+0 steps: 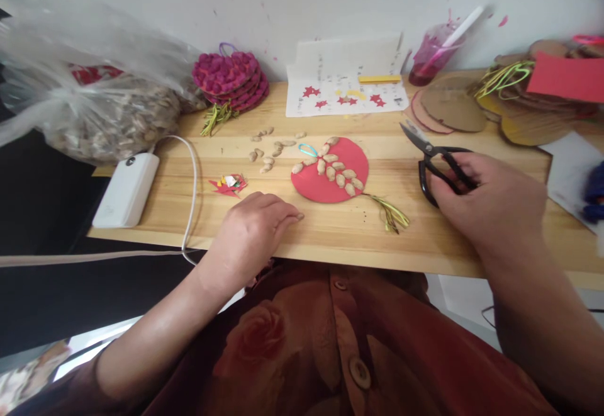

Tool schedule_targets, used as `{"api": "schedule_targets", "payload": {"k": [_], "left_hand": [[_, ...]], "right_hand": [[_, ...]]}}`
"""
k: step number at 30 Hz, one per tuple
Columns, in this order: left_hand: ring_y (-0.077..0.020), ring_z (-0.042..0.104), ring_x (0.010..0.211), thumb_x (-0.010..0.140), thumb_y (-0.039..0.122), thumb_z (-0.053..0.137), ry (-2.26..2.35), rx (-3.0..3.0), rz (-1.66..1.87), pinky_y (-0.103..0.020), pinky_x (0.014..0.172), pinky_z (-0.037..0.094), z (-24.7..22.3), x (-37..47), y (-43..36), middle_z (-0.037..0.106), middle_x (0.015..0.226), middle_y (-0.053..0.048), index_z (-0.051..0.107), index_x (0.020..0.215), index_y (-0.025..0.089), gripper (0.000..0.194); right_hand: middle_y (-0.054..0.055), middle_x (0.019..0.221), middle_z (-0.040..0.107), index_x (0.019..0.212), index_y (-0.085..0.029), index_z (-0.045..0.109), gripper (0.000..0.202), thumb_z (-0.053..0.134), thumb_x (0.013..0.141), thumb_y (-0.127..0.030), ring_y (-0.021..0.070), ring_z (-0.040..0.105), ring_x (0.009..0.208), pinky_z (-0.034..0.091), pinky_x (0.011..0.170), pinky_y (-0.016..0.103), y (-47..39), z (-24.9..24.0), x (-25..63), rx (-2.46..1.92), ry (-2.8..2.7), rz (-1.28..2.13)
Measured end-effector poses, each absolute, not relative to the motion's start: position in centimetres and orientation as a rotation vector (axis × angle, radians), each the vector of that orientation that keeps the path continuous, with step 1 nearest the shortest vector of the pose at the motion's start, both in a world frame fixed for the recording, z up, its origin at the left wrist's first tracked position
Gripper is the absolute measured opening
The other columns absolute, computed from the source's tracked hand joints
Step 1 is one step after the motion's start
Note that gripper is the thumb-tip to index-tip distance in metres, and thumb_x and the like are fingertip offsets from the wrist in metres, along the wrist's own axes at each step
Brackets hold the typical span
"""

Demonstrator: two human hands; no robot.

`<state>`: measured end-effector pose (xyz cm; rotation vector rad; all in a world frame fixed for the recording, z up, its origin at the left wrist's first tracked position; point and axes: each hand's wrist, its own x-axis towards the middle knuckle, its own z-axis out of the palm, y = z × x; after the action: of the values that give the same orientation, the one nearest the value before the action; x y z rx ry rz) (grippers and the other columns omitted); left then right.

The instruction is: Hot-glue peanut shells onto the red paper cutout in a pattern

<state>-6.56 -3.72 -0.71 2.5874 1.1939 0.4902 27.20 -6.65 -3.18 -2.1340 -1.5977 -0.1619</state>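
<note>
My right hand (491, 199) grips the black handles of a pair of scissors (431, 150), whose blades stand apart and point to the upper left. Near the table's front edge, my left hand (257, 227) is closed in a pinch; anything at its fingertips is too small to make out. Between the hands lies a red heart-shaped or round card (306, 183) with several peanuts (348, 174) on it in crossing rows. A blue loop (308, 150) sticks out at its upper left, and a yellow-green tassel (391, 213) trails from its lower right. Loose peanuts (267, 161) lie left of the card.
Red paper scraps (229, 183) lie beyond my left hand. A white power bank (126, 191) with a cable and a clear bag (123, 114) stand at left. Behind are magenta ornaments (231, 76), a paper sheet (346, 57), a cup (431, 57) and cardboard pieces (453, 104).
</note>
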Motion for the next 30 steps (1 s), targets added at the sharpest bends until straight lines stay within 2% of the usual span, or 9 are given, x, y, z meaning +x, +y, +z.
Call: {"api": "schedule_targets", "payload": {"k": [7, 14, 21, 30], "left_hand": [[-0.02, 0.069, 0.083, 0.092, 0.018, 0.066, 1.196, 2.567, 0.529, -0.033, 0.077, 0.054, -0.6, -6.48, -3.87, 0.076, 0.09, -0.004, 0.075, 0.093, 0.017, 0.008], [-0.0204, 0.068, 0.083, 0.093, 0.02, 0.066, 1.19, 2.604, 0.519, -0.033, 0.077, 0.054, -0.86, -6.34, -3.85, 0.075, 0.089, -0.005, 0.075, 0.09, 0.016, 0.01], [-0.021, 0.068, 0.085, 0.094, 0.018, 0.063, 1.146, 2.683, 0.52, -0.033, 0.077, 0.053, -1.18, -6.64, -3.73, 0.076, 0.093, -0.005, 0.076, 0.097, 0.017, 0.013], [-0.02, 0.069, 0.084, 0.094, 0.022, 0.065, 1.203, 2.619, 0.58, -0.032, 0.079, 0.052, -1.15, -6.85, -3.0, 0.076, 0.09, -0.005, 0.075, 0.092, 0.016, 0.011]], "right_hand": [[0.001, 0.079, 0.077, 0.104, -0.026, 0.076, 0.031, 0.069, 0.078, -0.04, 0.0223, 0.069, 0.075, 0.04, 0.062, 0.03, -6.63, -3.03, 27.07, -2.141, -1.596, -0.166], [0.002, 0.08, 0.077, 0.107, -0.026, 0.076, 0.033, 0.069, 0.078, -0.039, 0.0228, 0.07, 0.077, 0.041, 0.065, 0.031, -6.61, -3.11, 27.12, -2.139, -1.603, -0.172], [0.002, 0.079, 0.078, 0.105, -0.026, 0.076, 0.031, 0.069, 0.078, -0.039, 0.0228, 0.07, 0.077, 0.041, 0.065, 0.031, -6.69, -3.03, 26.95, -2.151, -1.597, -0.158], [0.002, 0.083, 0.078, 0.105, -0.027, 0.076, 0.03, 0.069, 0.079, -0.041, 0.0246, 0.071, 0.08, 0.041, 0.063, 0.031, -6.76, -2.96, 27.07, -2.163, -1.6, -0.146]]}}
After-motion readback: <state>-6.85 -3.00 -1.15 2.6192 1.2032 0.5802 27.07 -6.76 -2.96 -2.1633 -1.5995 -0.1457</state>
